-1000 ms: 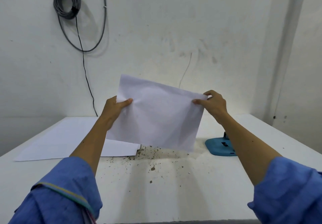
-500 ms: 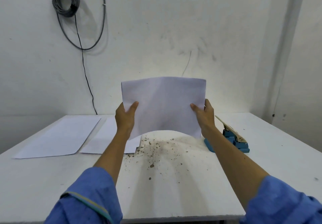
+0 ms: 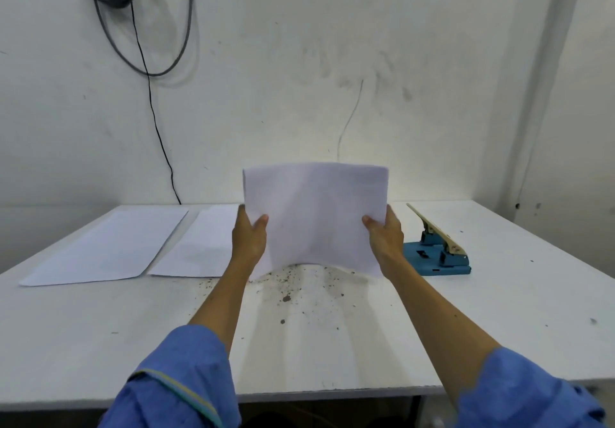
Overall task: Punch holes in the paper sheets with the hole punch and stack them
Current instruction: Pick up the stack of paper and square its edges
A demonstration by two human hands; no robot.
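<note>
Above table: left hand, right hand grip sheet, hiding debris; punch right.

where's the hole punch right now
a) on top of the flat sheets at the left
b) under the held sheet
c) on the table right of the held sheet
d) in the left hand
c: the hole punch stands on the table, to the right of the sheet that the left hand and right hand hold up; neither hand touches it.
</note>
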